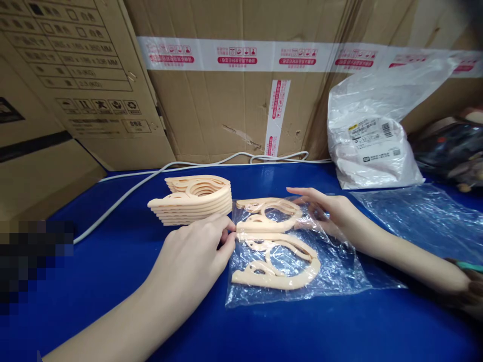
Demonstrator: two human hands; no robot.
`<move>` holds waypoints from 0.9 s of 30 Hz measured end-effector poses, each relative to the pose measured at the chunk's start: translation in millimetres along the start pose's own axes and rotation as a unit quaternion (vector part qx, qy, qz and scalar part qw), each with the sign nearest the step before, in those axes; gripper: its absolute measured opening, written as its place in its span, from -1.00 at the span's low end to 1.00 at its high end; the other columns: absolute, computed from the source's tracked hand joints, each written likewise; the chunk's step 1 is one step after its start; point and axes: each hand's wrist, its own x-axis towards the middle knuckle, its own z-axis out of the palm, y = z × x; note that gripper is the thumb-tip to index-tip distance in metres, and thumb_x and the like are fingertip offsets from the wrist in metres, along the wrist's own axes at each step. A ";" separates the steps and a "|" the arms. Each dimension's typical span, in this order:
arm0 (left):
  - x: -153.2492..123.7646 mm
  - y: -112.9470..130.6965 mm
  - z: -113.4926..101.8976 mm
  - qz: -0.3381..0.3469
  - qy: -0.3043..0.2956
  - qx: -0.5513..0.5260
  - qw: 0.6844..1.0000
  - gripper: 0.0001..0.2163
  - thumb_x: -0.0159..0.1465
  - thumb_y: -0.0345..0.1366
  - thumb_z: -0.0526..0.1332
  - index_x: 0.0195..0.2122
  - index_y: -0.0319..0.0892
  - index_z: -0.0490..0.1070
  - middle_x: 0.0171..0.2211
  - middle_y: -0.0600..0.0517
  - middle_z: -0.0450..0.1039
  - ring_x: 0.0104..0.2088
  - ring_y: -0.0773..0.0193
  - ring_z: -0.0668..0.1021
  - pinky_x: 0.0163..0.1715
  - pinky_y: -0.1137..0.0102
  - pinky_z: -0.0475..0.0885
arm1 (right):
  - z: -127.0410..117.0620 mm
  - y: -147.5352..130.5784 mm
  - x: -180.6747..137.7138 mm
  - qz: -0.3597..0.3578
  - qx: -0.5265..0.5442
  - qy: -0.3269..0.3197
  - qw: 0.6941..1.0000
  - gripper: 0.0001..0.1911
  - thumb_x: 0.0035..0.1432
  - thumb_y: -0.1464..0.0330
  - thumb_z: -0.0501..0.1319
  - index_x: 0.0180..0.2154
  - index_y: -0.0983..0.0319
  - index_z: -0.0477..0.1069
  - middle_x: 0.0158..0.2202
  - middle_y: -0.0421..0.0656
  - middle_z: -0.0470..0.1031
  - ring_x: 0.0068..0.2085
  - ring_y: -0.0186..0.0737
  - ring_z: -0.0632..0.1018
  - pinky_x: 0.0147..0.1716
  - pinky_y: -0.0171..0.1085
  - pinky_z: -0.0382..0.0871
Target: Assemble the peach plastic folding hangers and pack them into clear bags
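Two peach plastic folding hangers (275,251) lie inside a clear plastic bag (332,274) on the blue table (124,261). My left hand (196,256) pinches the bag's left edge with its fingertips closed together. My right hand (328,208) rests with fingers stretched flat on the bag's far side, touching the upper hanger. A stack of several identical peach hangers (194,198) sits just behind my left hand.
Large cardboard boxes (226,100) with taped seams wall off the back. A white cable (151,178) runs along the table's far edge. A white labelled plastic package (372,146) stands at the back right, with loose clear bags (422,216) in front of it.
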 end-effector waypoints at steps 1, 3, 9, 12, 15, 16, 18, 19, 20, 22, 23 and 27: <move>0.0 -0.3 -0.7 0.001 0.001 -0.004 1.000 -0.79 0.31 -0.28 0.08 -0.21 -0.05 0.53 -0.38 0.08 0.60 -0.36 0.12 0.62 -0.50 0.38 0.27 | -0.1 -0.8 -0.7 -0.004 -0.010 0.002 1.000 -0.35 0.19 0.08 0.24 0.25 0.09 0.20 -0.12 -0.09 0.58 -0.50 -0.29 0.42 -0.41 -0.22 0.39; -0.3 -0.7 -2.5 0.002 0.000 -0.009 1.000 -0.79 0.31 -0.28 0.09 -0.20 -0.04 0.53 -0.40 0.09 0.59 -0.37 0.12 0.62 -0.49 0.38 0.28 | -0.2 -3.0 -2.1 -0.008 -0.032 0.007 0.999 -0.40 0.24 0.10 0.19 0.25 0.10 0.21 -0.30 -0.16 0.57 -0.52 -0.28 0.42 -0.42 -0.23 0.37; -1.8 0.2 -6.5 0.011 0.000 -0.004 1.000 -0.78 0.32 -0.30 0.07 -0.20 -0.05 0.52 -0.39 0.09 0.59 -0.37 0.13 0.62 -0.49 0.39 0.27 | 0.3 -7.9 -2.9 -0.010 -0.053 0.010 0.998 -0.43 0.28 0.14 0.14 0.25 0.18 0.22 -0.55 -0.29 0.37 -0.57 -0.30 0.38 -0.51 -0.29 0.30; -3.0 0.8 -6.9 0.014 0.001 0.001 1.000 -0.77 0.34 -0.29 0.06 -0.19 -0.05 0.53 -0.39 0.08 0.59 -0.37 0.11 0.62 -0.50 0.38 0.27 | 0.8 -7.8 -2.3 -0.008 -0.047 0.015 0.999 -0.42 0.27 0.11 0.14 0.24 0.20 0.23 -0.47 -0.24 0.43 -0.57 -0.31 0.38 -0.49 -0.27 0.33; -4.0 0.6 -8.7 0.013 -0.009 0.000 1.000 -0.77 0.34 -0.31 0.06 -0.20 -0.05 0.53 -0.38 0.07 0.60 -0.36 0.11 0.62 -0.49 0.38 0.28 | 1.8 -7.0 -2.3 0.000 -0.046 0.023 0.999 -0.41 0.26 0.09 0.16 0.24 0.19 0.23 -0.34 -0.17 0.50 -0.55 -0.33 0.39 -0.46 -0.26 0.36; -4.1 0.2 -9.6 0.012 -0.013 -0.004 1.000 -0.77 0.34 -0.32 0.06 -0.20 -0.06 0.54 -0.37 0.07 0.60 -0.35 0.11 0.63 -0.48 0.38 0.28 | 2.1 -6.7 -2.4 0.003 -0.048 0.023 0.999 -0.40 0.25 0.09 0.17 0.24 0.19 0.23 -0.30 -0.14 0.52 -0.54 -0.33 0.39 -0.46 -0.26 0.37; -3.7 -1.1 -11.5 0.010 -0.019 -0.016 1.000 -0.76 0.34 -0.32 0.05 -0.19 -0.06 0.54 -0.35 0.07 0.61 -0.32 0.11 0.63 -0.45 0.37 0.29 | 2.8 -6.2 -2.6 0.006 -0.051 0.018 0.998 -0.39 0.24 0.09 0.18 0.24 0.18 0.22 -0.23 -0.11 0.53 -0.54 -0.34 0.38 -0.46 -0.27 0.37; -3.4 -1.8 -12.3 0.009 -0.021 -0.023 0.999 -0.76 0.34 -0.32 0.05 -0.19 -0.05 0.53 -0.33 0.07 0.61 -0.30 0.10 0.63 -0.43 0.37 0.30 | 2.9 -6.1 -2.8 0.007 -0.055 0.016 0.998 -0.39 0.24 0.08 0.18 0.24 0.18 0.21 -0.21 -0.11 0.54 -0.54 -0.34 0.38 -0.47 -0.27 0.36; -3.0 -2.5 -13.2 0.009 -0.024 -0.030 0.999 -0.76 0.34 -0.32 0.05 -0.19 -0.05 0.53 -0.32 0.07 0.61 -0.28 0.09 0.62 -0.42 0.36 0.30 | 2.8 -6.0 -3.1 0.006 -0.060 0.016 0.998 -0.39 0.24 0.08 0.18 0.24 0.18 0.21 -0.20 -0.11 0.54 -0.55 -0.35 0.37 -0.48 -0.27 0.36; -2.7 -3.5 -15.6 0.004 -0.027 -0.040 0.999 -0.78 0.33 -0.30 0.06 -0.24 -0.06 0.53 -0.33 0.07 0.60 -0.29 0.09 0.61 -0.42 0.36 0.29 | 1.9 -6.3 -4.1 0.005 -0.074 0.019 0.997 -0.39 0.24 0.09 0.18 0.25 0.16 0.20 -0.21 -0.13 0.55 -0.55 -0.34 0.38 -0.49 -0.27 0.35; -2.9 -3.9 -17.6 0.003 -0.021 -0.045 0.999 -0.79 0.33 -0.28 0.07 -0.29 -0.07 0.52 -0.36 0.07 0.59 -0.33 0.12 0.60 -0.45 0.37 0.27 | 1.1 -6.6 -4.9 0.005 -0.083 0.021 0.996 -0.39 0.24 0.09 0.18 0.25 0.15 0.21 -0.23 -0.15 0.56 -0.55 -0.34 0.39 -0.49 -0.28 0.35; -3.0 -8.7 -34.0 0.069 0.059 -0.100 0.991 -0.70 0.34 -0.17 0.08 -0.51 -0.14 0.35 -0.59 0.14 0.38 -0.57 0.33 0.41 -0.57 0.43 0.18 | -5.0 -6.7 -8.3 0.009 -0.101 0.016 0.995 -0.45 0.26 0.14 0.17 0.24 0.10 0.22 -0.25 -0.20 0.58 -0.50 -0.31 0.46 -0.48 -0.29 0.36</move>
